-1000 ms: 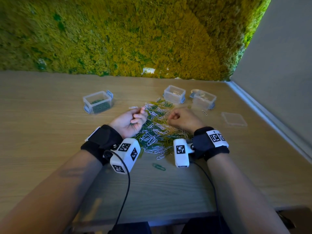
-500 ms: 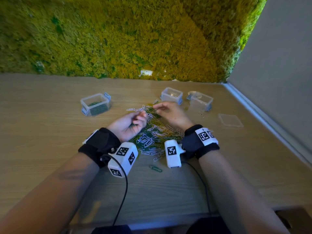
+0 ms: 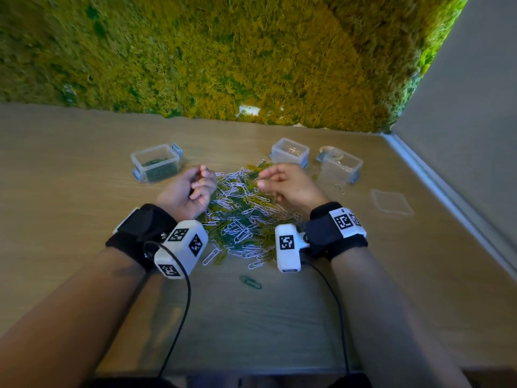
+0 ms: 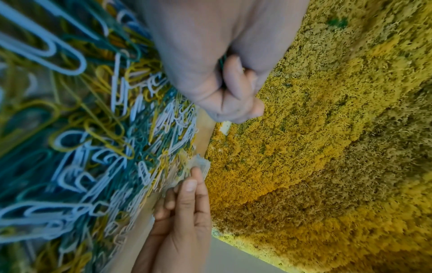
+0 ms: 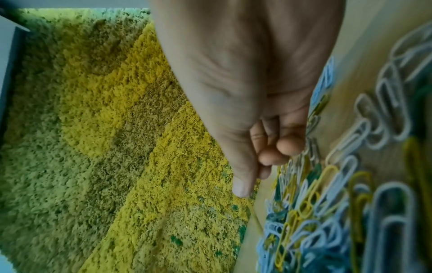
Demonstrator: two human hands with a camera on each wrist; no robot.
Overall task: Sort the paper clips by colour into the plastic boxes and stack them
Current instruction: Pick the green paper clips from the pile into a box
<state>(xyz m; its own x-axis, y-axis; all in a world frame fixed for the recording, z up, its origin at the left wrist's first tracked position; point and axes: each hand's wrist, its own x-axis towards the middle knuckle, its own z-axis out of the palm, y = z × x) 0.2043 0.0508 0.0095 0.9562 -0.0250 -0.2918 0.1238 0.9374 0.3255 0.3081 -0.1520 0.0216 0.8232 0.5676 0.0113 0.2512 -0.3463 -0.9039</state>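
Observation:
A mixed pile of white, yellow and green paper clips lies mid-table, also filling the left wrist view and the right wrist view. My left hand hovers at the pile's left edge, its fist curled round green clips. My right hand is over the pile's far right, thumb and fingers pinching a thin yellow clip. Three clear plastic boxes stand behind: one with green clips at the left, a middle box and a right box, each holding a few clips.
A clear lid lies flat at the right, near the grey wall. One green clip lies alone in front of the pile and a loose clip by the right box. A moss wall closes the table's back.
My right hand went from a fist over the pile out to its far edge and now hangs there in a pinch. The left hand has shifted a little left, still curled.

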